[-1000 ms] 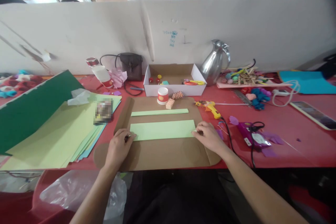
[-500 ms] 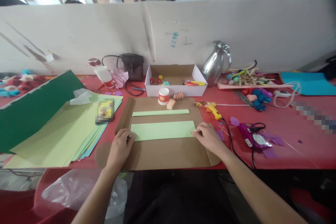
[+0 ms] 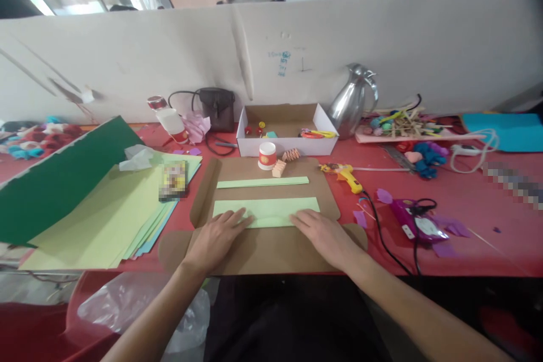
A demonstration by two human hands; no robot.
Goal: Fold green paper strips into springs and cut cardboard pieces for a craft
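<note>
Soft, even daylight fills the scene, coming from bright openings above the white partition wall (image 3: 297,51), where the far upper corners are blown out. Shadows under things in front of the wall are faint and short. The steel jug (image 3: 352,103) near the wall carries bright glare streaks. The wall's top edge bows from wide-angle distortion, and detail smears and darkens toward the lower corners.

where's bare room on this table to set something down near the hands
Bare red table lies right of the purple tool. Bare cardboard sheet shows between left hand and right hand. Crowded: the paper stack at left.
</note>
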